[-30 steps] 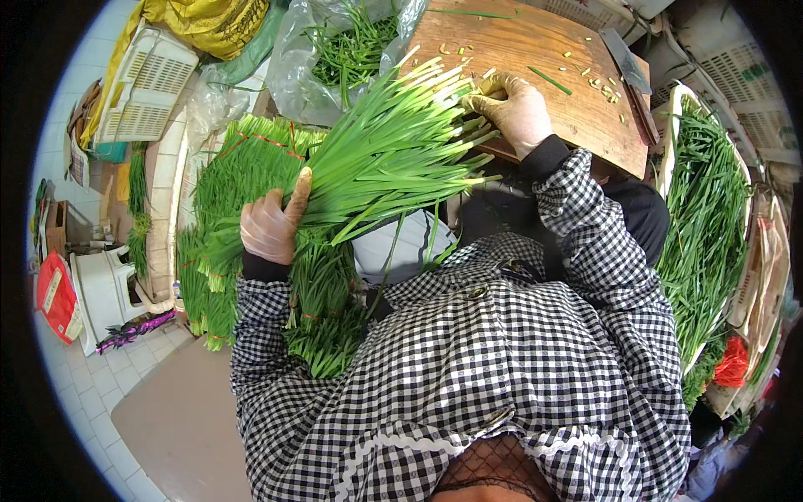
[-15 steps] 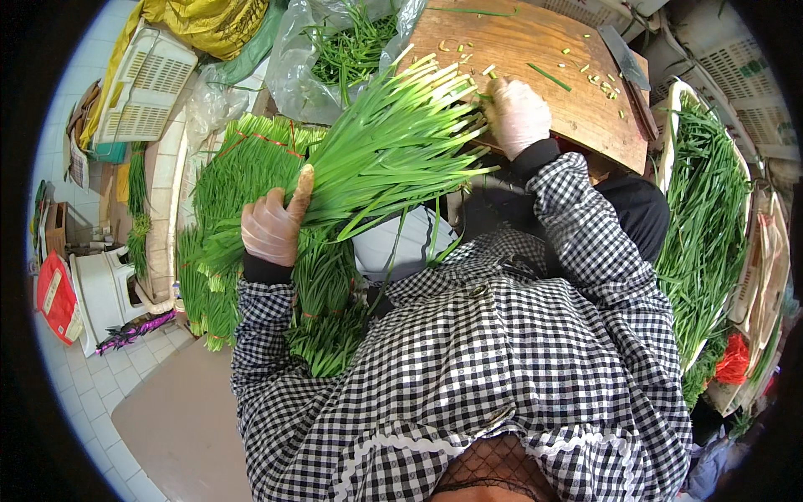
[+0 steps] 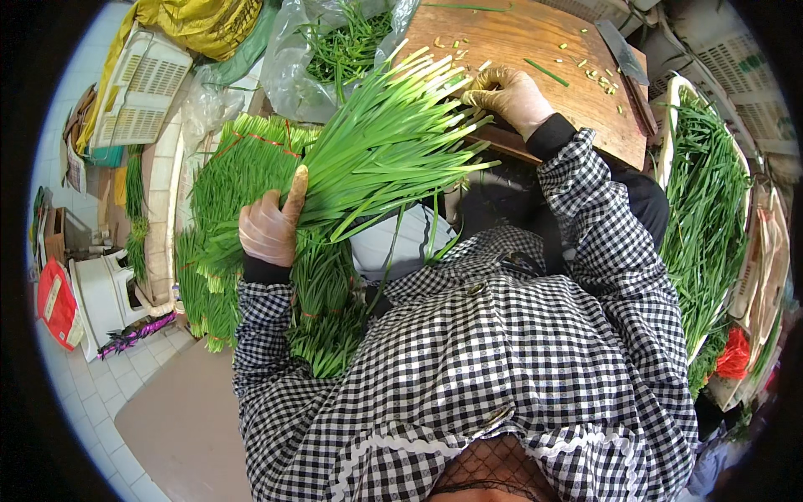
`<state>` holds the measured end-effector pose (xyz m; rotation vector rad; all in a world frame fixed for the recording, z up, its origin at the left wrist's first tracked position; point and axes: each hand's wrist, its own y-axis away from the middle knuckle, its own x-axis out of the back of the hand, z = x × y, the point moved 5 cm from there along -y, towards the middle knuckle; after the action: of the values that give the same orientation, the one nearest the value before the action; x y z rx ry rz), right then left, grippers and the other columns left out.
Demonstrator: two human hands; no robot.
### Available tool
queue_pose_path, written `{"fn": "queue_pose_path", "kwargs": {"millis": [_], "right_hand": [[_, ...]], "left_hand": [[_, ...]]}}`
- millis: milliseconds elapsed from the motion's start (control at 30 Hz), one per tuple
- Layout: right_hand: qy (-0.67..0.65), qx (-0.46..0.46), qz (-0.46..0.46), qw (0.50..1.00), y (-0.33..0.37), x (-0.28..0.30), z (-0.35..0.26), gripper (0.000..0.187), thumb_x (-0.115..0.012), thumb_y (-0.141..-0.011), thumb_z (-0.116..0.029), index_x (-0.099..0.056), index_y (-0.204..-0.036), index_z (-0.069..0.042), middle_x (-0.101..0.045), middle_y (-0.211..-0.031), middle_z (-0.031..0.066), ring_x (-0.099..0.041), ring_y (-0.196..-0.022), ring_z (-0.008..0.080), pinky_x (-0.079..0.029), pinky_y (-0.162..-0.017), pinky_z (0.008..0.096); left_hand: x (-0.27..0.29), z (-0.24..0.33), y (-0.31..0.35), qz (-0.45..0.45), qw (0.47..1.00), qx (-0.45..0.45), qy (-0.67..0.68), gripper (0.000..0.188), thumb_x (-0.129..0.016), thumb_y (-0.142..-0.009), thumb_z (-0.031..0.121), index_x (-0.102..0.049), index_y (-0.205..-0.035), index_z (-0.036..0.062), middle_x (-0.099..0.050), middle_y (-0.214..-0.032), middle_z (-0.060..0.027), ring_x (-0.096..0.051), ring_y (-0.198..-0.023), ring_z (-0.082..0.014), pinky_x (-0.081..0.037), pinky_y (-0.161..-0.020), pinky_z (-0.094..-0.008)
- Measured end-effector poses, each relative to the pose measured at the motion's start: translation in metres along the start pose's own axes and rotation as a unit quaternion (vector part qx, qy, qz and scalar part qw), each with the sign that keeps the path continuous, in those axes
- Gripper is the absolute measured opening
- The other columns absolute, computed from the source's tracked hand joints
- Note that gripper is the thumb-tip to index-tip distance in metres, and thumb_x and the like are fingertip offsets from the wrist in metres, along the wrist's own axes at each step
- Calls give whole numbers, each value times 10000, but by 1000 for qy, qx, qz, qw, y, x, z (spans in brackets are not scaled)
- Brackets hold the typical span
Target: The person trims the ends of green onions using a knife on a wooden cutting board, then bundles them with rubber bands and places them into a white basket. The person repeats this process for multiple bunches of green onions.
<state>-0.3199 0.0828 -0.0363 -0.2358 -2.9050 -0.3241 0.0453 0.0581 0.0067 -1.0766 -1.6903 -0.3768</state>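
your left hand [image 3: 269, 226] is closed around the leafy end of a bunch of green stalks [image 3: 381, 159], held aslant before your chest, above some red-banded bundles [image 3: 242, 176]. the bunch is bright green, long and narrow-leaved, fanning out toward uneven, pale whitish ends at upper right. your right hand [image 3: 508, 99] is at those ends, thumb and fingers curled close together; whether they pinch a stalk, you cannot tell. beyond the bunch, a clear plastic bag [image 3: 288, 79] holds loose, tangled greens [image 3: 347, 50]. at your right, a long white tub [image 3: 672, 121] is heaped with darker loose leaves [image 3: 707, 209].
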Motion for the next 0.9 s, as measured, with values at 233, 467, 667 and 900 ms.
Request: {"fn": "queue_pose_path", "kwargs": {"millis": [233,467,667,900], "right_hand": [[-56,-23,68,996,-2,8,23,118,-610,-855,-101,-640,-873,12,-630,-747,57,-569,-664,120,-471,-601,251],[-29,-4,59,998,15,36,30,271,-611,-884,-238,-625,-1008,2,-651,-896,80,-593,-778,131,-473,-715,246],[-173,-85,-18,981,8,-3,37,241,-685,-830,-180,-653,-963,18,-662,-862,91,-598,-760,150,-482,-711,264],[-91,-21,103,990,0,49,43,298,-628,-863,-246,-663,-946,38,-646,-797,83,-594,-786,190,-468,-693,249]], "left_hand": [[1,2,-2,19,1000,-7,-4,679,-581,-748,65,-396,-1363,287,-580,-793,-70,-558,-571,-211,-404,-474,-345],[-9,-1,8,-6,1000,24,14,715,-576,-736,38,-379,-1372,298,-575,-789,-69,-561,-584,-211,-426,-498,-350],[-12,-1,5,-17,998,28,48,764,-566,-715,-8,-363,-1382,304,-563,-771,-74,-560,-587,-222,-424,-500,-355],[-17,-1,10,-21,997,44,52,751,-560,-725,-10,-368,-1380,302,-562,-764,-76,-555,-582,-229,-421,-496,-353]]}}
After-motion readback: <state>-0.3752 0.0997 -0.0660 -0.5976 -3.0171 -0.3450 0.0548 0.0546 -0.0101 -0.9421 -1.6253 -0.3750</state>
